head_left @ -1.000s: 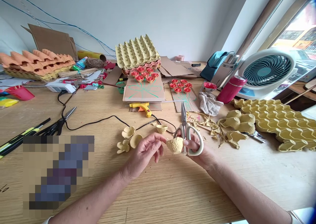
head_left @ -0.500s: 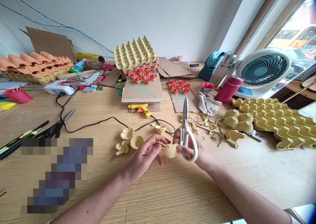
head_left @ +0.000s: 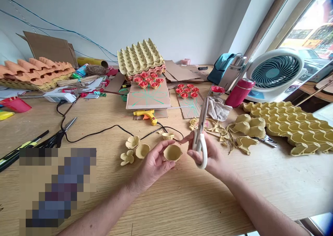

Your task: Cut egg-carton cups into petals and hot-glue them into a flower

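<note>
Between the thumb and fingers of my left hand (head_left: 157, 158) is an egg carton cup (head_left: 172, 153), its hollow side turned toward me. My right hand (head_left: 206, 153) grips white-handled scissors (head_left: 203, 128), blades pointing up and away from the cup. Just left of the held cup, a second plain cup (head_left: 143, 151) lies on the table. Near it are a cup cut into petals (head_left: 132, 142) and a flatter petal-shaped piece (head_left: 127, 158). Another small cup (head_left: 168, 136) stands behind my left fingers.
A yellow glue gun (head_left: 147, 115) trails a black cord. Carton scraps (head_left: 215, 130) and egg trays (head_left: 288, 128) lie to the right. Red paper-pulp flowers (head_left: 148, 80) sit on cardboard (head_left: 148, 99). A red flask (head_left: 240, 92) stands by a fan (head_left: 275, 71). Black scissors (head_left: 61, 133) rest at left.
The cup has turned from side-on to hollow side facing me, and my right fingers have come off it. The scissors have shifted slightly right and tilted.
</note>
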A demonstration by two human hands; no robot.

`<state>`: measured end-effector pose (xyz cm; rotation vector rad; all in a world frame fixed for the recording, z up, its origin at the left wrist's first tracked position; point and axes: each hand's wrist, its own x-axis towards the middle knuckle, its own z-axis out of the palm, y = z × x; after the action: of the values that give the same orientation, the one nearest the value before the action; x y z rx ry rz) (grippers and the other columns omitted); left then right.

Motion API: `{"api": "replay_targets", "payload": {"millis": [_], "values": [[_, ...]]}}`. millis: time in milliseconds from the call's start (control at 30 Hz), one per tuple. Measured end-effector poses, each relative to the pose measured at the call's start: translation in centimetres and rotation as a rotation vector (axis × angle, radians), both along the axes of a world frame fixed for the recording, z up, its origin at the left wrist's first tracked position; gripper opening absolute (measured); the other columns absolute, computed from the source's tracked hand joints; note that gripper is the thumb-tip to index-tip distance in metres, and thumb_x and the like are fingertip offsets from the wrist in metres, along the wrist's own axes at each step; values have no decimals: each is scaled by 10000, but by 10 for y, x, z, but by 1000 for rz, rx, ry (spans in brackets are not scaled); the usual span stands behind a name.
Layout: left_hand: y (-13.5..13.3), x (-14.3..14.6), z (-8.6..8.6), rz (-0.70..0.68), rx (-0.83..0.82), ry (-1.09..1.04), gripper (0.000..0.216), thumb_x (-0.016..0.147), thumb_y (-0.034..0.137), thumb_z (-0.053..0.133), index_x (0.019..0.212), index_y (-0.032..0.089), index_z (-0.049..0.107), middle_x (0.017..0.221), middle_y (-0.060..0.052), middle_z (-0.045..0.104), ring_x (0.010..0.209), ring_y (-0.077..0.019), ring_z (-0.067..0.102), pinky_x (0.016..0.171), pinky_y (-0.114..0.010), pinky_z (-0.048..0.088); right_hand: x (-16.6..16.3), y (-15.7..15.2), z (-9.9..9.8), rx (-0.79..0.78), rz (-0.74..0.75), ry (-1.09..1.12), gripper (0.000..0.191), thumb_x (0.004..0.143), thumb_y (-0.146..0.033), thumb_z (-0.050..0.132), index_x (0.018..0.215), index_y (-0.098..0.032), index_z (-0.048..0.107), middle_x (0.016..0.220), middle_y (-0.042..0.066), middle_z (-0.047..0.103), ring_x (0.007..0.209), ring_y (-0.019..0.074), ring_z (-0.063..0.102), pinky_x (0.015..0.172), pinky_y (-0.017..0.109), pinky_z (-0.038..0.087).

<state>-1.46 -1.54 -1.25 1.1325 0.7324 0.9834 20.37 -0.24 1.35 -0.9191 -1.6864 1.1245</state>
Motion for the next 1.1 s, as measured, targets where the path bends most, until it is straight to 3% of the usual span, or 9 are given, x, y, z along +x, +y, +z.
{"api": "replay_targets", "payload": {"millis": [100,400,567,667,767,1100], "values": [[-1,-1,-2,35,57,37,539,791,304,830,1265,252,579,1161,-53,629,1032,-201,621,805,-269,561,7,6,1,-20,-12,-25,279,918,-463,661,1037,-233,556,880,17,583,764,172,529,678,301,457],[2,-1,-4,169,222,62,543,738,366,874,1186,242,594,1071,-32,601,937,-173,595,831,-273,537,3,4,2,-123,63,-250,231,902,-392,587,789,-213,494,753,-5,524,705,159,485,649,297,394],[3,-6,-4,109,182,51,559,806,379,816,1306,260,596,1288,-72,604,1136,-230,591,960,-307,510,2,6,3,-98,86,-313,265,905,-430,579,786,-198,527,754,3,549,689,155,483,634,292,377],[2,-8,-2,70,120,25,554,873,432,735,1374,260,568,1220,-85,625,989,-210,627,757,-274,542,2,6,1,-55,93,-373,278,916,-438,566,791,-191,549,745,3,554,686,154,472,630,290,370],[2,-7,1,61,63,-48,571,876,469,720,1386,270,559,1095,-66,629,809,-165,607,574,-228,484,2,5,0,-35,110,-415,276,928,-435,558,804,-189,567,746,3,556,693,154,467,620,285,364],[6,-6,5,147,76,-25,489,881,394,727,1316,274,539,1226,-82,601,960,-224,678,643,-258,554,1,4,-3,-14,88,-509,228,951,-368,563,796,-203,530,737,-7,557,661,145,473,602,277,361]]}}
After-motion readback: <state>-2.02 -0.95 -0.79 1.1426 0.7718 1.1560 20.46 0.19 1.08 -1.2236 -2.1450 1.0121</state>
